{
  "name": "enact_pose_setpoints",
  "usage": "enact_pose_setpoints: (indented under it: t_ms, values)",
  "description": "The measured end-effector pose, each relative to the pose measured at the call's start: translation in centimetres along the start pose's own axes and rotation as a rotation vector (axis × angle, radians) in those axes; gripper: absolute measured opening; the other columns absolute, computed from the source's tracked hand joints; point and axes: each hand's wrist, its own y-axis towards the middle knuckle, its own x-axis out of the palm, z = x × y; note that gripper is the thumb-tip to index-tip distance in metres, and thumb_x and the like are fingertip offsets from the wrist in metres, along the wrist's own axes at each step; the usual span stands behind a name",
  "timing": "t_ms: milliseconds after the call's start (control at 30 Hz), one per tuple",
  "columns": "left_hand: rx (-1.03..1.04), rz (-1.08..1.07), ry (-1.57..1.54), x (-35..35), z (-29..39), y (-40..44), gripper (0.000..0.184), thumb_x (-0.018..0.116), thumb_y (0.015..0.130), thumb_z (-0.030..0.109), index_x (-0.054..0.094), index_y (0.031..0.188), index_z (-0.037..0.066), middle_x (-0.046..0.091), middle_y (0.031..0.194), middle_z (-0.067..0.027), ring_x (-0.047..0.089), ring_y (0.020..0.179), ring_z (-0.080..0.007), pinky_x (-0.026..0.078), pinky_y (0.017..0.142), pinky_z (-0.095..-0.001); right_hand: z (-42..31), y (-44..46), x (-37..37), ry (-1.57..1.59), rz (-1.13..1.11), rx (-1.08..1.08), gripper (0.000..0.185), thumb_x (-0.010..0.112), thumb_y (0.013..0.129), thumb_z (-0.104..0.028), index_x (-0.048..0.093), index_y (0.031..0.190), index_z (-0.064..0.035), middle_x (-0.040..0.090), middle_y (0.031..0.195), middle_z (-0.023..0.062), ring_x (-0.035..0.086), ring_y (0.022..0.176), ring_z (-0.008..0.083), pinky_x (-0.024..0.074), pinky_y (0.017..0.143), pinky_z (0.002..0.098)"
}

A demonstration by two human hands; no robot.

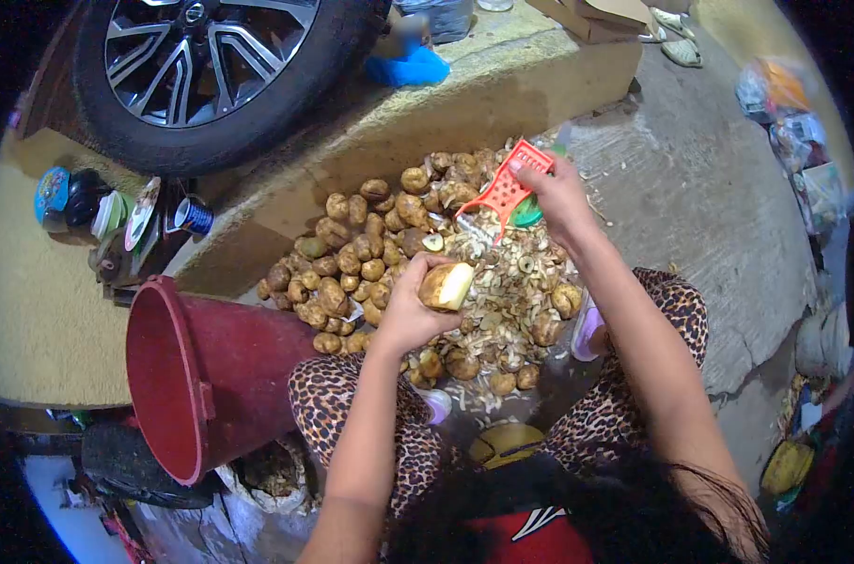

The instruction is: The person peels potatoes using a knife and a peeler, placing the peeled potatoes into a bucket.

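Observation:
My left hand (pixel 413 310) is closed around a partly peeled potato (pixel 446 286), its pale flesh bare on the side toward the right. Above and to the right of it, my right hand (pixel 560 193) grips an orange peeler (pixel 508 191) with a perforated handle. The peeler's blade end points down and left, apart from the potato. Unpeeled brown potatoes (pixel 352 254) lie heaped on the floor beyond and to the left of my hands. Pale peelings (pixel 502 320) are strewn beneath both hands. A green round thing (pixel 526 212) shows partly behind the peeler.
A large red bucket (pixel 258 343) lies tipped at the left, its mouth facing left. A low concrete step (pixel 502 103) runs behind the heap, with a car wheel (pixel 196 141) on it. Plastic bags (pixel 803 150) line the right side. My legs flank the peelings.

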Motion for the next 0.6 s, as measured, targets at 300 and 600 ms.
enact_pose_setpoints:
  t_ms: [300,600]
  values:
    - [-0.106,-0.086,0.004,0.2,-0.5,0.4,0.057,0.070,0.052,0.002,0.047,0.104,0.003,0.056,0.093,-0.0054,0.055,0.086,-0.0144,0.045,0.079,-0.0281,1.1,-2.9,2.5,-0.052,-0.313,0.009,0.022,0.068,0.074,-0.019,0.059,0.086,-0.0027,0.061,0.077,0.0024,0.057,0.069,0.0097,0.0461,0.065,0.0252]
    - [-0.104,-0.109,-0.009,0.2,-1.4,0.9,0.060,0.070,0.051,0.004,0.049,0.107,0.003,0.057,0.095,-0.0030,0.054,0.086,-0.0124,0.044,0.079,-0.0271,2.4,-1.9,2.6,0.160,-0.266,0.292,0.019,0.066,0.075,-0.007,0.059,0.091,-0.0003,0.063,0.083,0.0058,0.061,0.074,0.0132,0.0493,0.069,0.0276]
